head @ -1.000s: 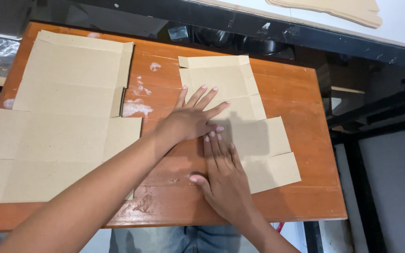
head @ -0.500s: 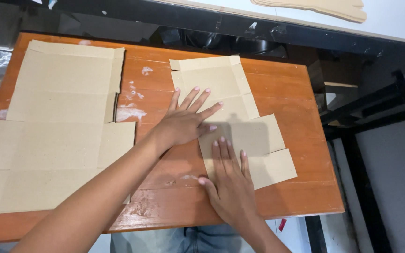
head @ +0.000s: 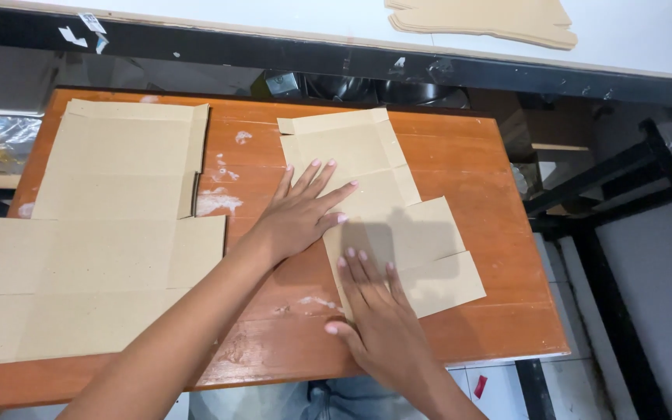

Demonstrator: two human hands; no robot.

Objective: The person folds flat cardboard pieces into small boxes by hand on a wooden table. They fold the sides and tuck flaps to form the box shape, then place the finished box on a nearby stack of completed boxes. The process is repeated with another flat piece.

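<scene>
Pressing as before: both hands, left [head: 297, 222] and right [head: 379, 311], flat, fingers spread, on the smaller cardboard sheet [head: 383, 202].

Head view, steeply down, near table [head: 460, 155]

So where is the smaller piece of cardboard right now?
In the head view, the smaller cardboard piece lies flat on the right half of the orange table, under both hands, right of the large cardboard sheet.

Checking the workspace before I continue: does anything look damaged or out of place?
The table has whitish worn patches. The cardboard under both hands lies askew to its edges.
</scene>
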